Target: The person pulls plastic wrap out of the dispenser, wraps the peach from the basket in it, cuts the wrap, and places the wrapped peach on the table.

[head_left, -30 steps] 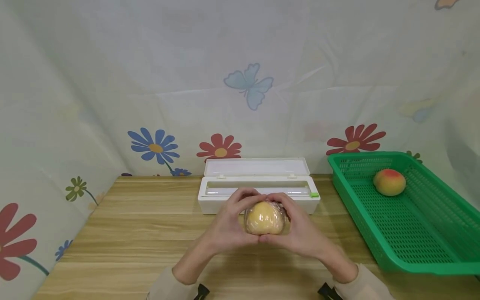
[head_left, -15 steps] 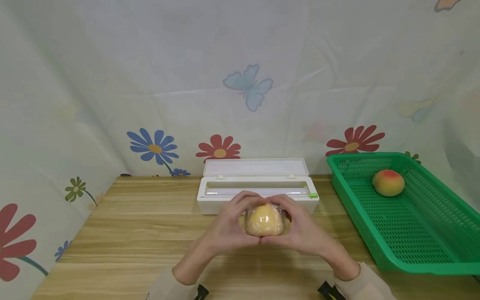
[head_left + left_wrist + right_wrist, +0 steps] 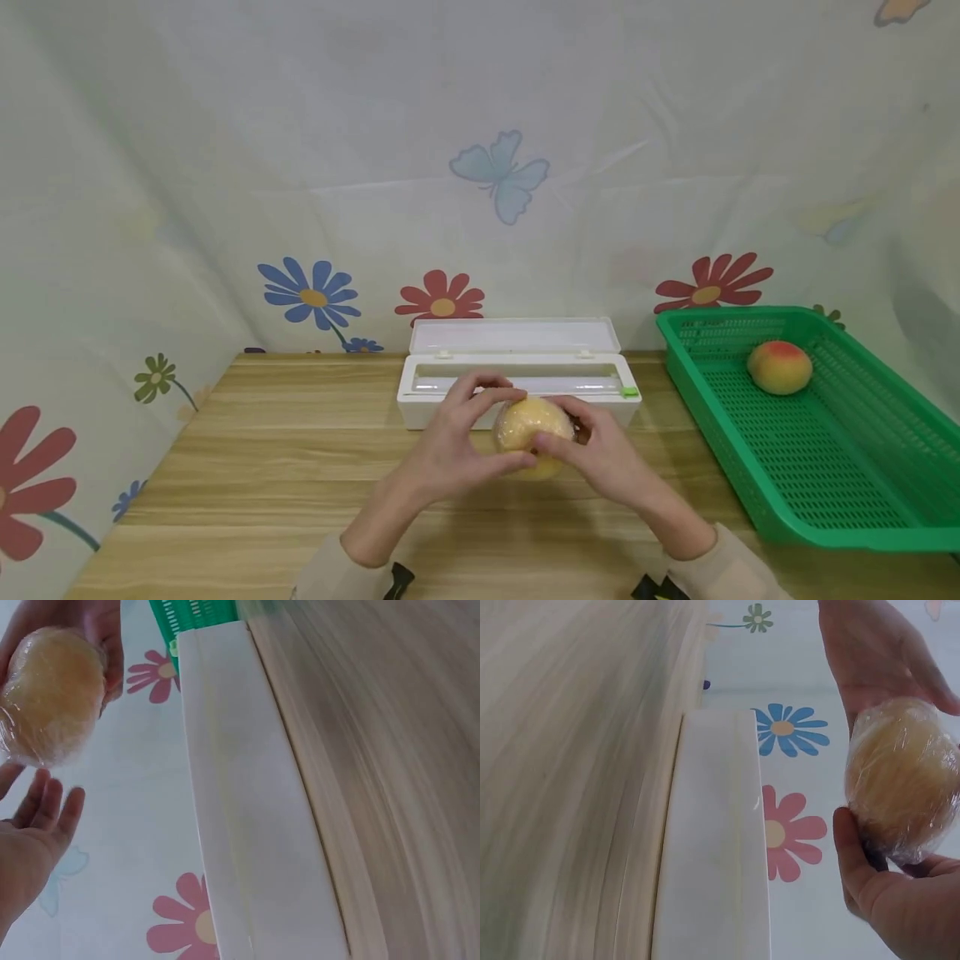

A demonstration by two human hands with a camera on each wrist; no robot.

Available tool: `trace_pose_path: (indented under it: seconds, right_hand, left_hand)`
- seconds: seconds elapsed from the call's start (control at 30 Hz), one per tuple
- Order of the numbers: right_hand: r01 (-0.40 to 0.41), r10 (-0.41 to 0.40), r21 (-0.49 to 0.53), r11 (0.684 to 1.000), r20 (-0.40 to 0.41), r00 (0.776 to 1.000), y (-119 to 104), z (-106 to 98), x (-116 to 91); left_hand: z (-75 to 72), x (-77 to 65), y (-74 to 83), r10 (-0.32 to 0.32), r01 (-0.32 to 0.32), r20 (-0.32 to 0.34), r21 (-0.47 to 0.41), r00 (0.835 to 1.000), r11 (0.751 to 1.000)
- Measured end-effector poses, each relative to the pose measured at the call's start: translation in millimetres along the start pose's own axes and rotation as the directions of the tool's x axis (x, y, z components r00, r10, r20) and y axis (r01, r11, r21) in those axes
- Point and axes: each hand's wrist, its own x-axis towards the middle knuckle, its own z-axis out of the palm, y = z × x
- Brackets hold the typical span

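Observation:
A yellow peach (image 3: 528,419) wrapped in clear cling film is held above the wooden table, between both hands. My right hand (image 3: 611,458) grips it from the right, thumb across its front and fingers behind. From the left, my left hand (image 3: 448,450) touches its top with a fingertip and its lower front with the thumb. In the left wrist view, several left fingers (image 3: 51,802) lie just off the wrapped peach (image 3: 52,697). The film looks crinkled and shiny around the peach (image 3: 904,780) in the right wrist view.
Behind the hands stands a white cling film dispenser (image 3: 408,408), its lid (image 3: 517,336) raised and a film roll (image 3: 555,385) inside. At right, a green basket (image 3: 720,450) holds another peach (image 3: 780,367). A flower-printed cloth (image 3: 360,167) hangs behind the wooden table (image 3: 285,483).
The wrapped peach has been turned and tilted between the hands. My right thumb has moved up onto its front, away from the left thumb, and the left hand has loosened slightly.

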Motion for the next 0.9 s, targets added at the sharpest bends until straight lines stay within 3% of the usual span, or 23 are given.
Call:
trace_pose_path:
  seconds: [0.17,0.3,0.5,0.7,0.9]
  right_hand:
    - [-0.035,0.036,0.01,0.999,-0.062,0.997,2.0,0.6,-0.1]
    - [-0.07,0.07,0.006,0.998,-0.074,0.995,-1.7,2.1,0.3]
    - [-0.152,0.151,-0.002,0.988,-0.111,0.982,-7.8,5.8,0.7]
    - [-0.179,0.19,0.14,0.974,-0.069,0.979,-8.6,7.8,0.2]
    - [-0.187,0.199,0.243,0.952,-0.026,0.98,-5.8,7.9,1.8]
  left_hand:
    - [4.3,-1.0,5.7,-0.004,-0.005,0.053,0.164,0.999,0.986]
    - [10.3,-0.8,10.7,0.033,-0.04,0.031,0.26,0.999,0.965]
    - [14.5,-1.6,12.2,0.011,0.0,-0.037,0.291,0.999,0.957]
    - [14.3,-1.1,9.6,-0.072,0.106,-0.136,0.256,0.988,0.961]
    - [12.2,-1.9,7.7,-0.158,0.191,-0.141,0.27,0.977,0.944]
